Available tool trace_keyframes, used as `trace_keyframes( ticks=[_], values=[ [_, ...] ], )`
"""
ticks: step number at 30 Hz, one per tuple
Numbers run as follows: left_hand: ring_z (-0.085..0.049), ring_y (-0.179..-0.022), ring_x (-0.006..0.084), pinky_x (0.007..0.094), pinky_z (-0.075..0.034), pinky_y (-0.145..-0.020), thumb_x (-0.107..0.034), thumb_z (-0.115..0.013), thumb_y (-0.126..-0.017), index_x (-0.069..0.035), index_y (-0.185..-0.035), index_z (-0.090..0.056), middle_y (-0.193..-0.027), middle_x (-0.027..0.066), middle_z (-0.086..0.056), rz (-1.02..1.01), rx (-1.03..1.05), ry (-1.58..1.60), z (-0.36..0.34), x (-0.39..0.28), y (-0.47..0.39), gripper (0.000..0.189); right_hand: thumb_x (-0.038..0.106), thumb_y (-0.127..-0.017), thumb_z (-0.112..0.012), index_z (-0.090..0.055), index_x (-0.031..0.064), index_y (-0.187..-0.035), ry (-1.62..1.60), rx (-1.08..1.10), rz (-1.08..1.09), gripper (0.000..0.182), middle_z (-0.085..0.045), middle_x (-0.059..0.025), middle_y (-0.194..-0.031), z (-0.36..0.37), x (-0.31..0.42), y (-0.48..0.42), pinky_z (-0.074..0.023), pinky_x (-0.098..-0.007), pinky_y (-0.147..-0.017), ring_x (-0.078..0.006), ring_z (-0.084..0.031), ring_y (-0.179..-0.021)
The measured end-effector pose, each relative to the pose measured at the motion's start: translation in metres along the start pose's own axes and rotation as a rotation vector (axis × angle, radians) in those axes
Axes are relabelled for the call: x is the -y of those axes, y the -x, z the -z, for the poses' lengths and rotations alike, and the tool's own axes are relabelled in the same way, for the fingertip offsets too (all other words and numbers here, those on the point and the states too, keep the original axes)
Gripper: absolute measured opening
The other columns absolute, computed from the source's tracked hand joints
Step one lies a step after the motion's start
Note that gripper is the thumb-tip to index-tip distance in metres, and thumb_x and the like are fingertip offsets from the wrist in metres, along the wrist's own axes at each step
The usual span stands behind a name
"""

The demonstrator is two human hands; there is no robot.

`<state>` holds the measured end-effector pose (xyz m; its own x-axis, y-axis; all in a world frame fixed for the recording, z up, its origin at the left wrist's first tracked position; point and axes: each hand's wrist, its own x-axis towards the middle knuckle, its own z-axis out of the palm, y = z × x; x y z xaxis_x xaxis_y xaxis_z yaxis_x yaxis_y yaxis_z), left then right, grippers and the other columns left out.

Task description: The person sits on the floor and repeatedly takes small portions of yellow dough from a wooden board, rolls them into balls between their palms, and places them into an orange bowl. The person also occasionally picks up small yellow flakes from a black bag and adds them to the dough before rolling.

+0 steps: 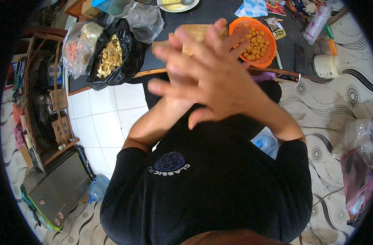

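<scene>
My right hand [220,87] lies across my left hand [184,80], palms facing each other, over the table's near edge. The right hand's fingers are spread and blurred. Most of the left palm is covered, so I cannot see whether anything sits between them. Beyond them is a wooden board [194,30], partly hidden. At its right, an orange plastic bowl [273,55] holds many small round yellow-orange balls [256,46]. Some fingers overlap the bowl's left side in view.
A black plastic bag [133,58] with peelings [110,58] and a clear bag [79,52] stand at the left. A plate [186,8] with a spoon lies at the back. At the right are sachets [277,28], a spray can [318,23], a dark phone [299,58] and a perforated cream cup [324,66].
</scene>
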<state>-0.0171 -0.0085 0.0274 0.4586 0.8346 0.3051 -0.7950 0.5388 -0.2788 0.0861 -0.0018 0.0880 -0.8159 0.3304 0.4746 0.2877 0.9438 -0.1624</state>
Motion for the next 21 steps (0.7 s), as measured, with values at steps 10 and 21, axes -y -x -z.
trace_keyframes(
  ticks=[10, 21],
  values=[
    [-0.012, -0.152, 0.0416, 0.0637, -0.018, -0.118, -0.09, -0.029, -0.081, -0.022, -0.161, -0.015, -0.166, 0.0207, -0.009, -0.007, -0.176, -0.527, -0.006, -0.002, -0.011, 0.106, 0.071, -0.075, -0.062, -0.05, 0.0341, -0.144, -0.114, 0.068, 0.063, 0.08, -0.04, -0.0134, -0.156, -0.014, 0.017, 0.006, -0.0281, -0.0705, -0.108, -0.0385, -0.031, -0.146],
    [-0.024, -0.148, 0.0426, 0.0567, -0.023, -0.119, -0.075, -0.035, -0.092, -0.019, -0.159, -0.017, -0.163, 0.0213, -0.019, -0.394, 0.032, -0.612, 0.061, 0.033, -0.038, 0.089, 0.076, -0.078, -0.053, -0.046, 0.0373, -0.147, -0.059, 0.006, -0.121, 0.079, -0.04, -0.0159, -0.153, -0.02, -0.018, 0.029, -0.0251, -0.0705, -0.107, -0.0463, -0.031, -0.143]
  ],
)
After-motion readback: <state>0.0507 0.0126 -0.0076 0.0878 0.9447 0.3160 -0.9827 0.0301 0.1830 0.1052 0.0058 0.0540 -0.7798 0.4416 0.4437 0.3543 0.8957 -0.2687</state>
